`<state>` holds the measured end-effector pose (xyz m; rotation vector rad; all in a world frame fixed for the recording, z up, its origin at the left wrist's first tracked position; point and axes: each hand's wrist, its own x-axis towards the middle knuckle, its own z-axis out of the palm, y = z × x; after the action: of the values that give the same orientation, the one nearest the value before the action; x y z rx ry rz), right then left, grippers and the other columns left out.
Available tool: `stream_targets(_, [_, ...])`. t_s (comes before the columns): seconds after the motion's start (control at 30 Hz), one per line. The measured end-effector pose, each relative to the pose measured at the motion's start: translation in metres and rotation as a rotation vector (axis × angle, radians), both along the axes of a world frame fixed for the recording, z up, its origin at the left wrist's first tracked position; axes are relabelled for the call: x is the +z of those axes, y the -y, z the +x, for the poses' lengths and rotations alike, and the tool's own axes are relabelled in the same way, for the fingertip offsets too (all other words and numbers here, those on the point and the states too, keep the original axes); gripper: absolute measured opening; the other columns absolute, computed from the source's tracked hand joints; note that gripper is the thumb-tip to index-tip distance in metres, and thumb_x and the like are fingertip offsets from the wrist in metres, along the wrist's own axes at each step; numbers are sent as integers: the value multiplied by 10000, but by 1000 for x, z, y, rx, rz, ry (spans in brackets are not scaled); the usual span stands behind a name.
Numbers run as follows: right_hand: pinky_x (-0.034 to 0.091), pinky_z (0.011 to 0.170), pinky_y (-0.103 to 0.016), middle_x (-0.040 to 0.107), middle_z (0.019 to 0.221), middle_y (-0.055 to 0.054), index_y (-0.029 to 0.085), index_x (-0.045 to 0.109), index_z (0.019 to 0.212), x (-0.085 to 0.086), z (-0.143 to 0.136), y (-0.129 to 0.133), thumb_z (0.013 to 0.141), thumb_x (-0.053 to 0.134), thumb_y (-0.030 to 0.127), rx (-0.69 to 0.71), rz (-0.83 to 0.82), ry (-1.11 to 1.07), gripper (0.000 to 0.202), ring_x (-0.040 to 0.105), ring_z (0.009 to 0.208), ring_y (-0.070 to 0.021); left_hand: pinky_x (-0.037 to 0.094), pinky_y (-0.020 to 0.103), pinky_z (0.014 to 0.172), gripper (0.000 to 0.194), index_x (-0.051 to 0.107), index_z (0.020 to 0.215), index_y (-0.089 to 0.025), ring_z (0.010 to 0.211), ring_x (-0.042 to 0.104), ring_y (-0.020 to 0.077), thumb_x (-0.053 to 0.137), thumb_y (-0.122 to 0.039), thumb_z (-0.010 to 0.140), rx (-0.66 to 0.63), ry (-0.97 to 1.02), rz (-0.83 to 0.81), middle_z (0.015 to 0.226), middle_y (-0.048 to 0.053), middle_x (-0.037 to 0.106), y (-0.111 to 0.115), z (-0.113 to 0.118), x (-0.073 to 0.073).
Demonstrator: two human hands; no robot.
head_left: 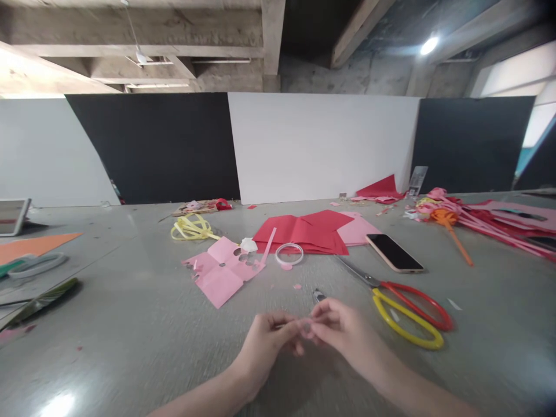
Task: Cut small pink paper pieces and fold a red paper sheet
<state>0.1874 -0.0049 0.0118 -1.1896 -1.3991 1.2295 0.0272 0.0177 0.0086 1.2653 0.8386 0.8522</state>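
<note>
Between the fingertips of both hands is a small pink paper piece [306, 328], partly covered by the fingers. My left hand [271, 341] pinches its left side, and my right hand [341, 330] pinches its right side. Just beyond my right hand lies a small metal tool [319, 295], partly hidden. Scissors with one red and one yellow handle [408, 313] rest to the right. A roll of clear tape [289, 253] lies ahead of the hands, and a creased pink sheet with cut-out holes [221, 272] is to its left.
Red paper sheets [304, 231] lie at the centre, a phone [394, 253] to their right. Yellow ribbon [192, 227] sits at the back left. Pink and red paper flowers [438, 208] are at the right. Orange paper [39, 248] and grey-handled scissors [37, 265] lie far left.
</note>
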Motion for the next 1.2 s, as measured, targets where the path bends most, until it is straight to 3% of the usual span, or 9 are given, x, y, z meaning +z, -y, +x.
stream_targets(0.23, [496,622,-240,652,692,1,196,495,788,3,1,2,786,531,256,-12,75,74,70,631,648,-134,381,224,533,281,637,681,-98,516,504,122,602,-368,752,-28,2,10,589,38,591,1,-1,-3])
stream_targets(0.57, [504,657,-252,656,759,-13,198,497,824,9,1,7,776,524,227,-66,103,176,62,645,717,-152,340,216,534,302,622,663,-119,507,474,121,573,-393,782,25,-67,77,517,6,566,4,-3,-4])
stream_targets(1.2, [494,632,-237,666,714,12,210,511,781,9,2,6,761,553,230,-65,115,153,51,640,684,-143,325,211,531,288,631,701,-128,505,470,119,572,-399,778,24,-104,96,511,-9,556,5,-2,-3])
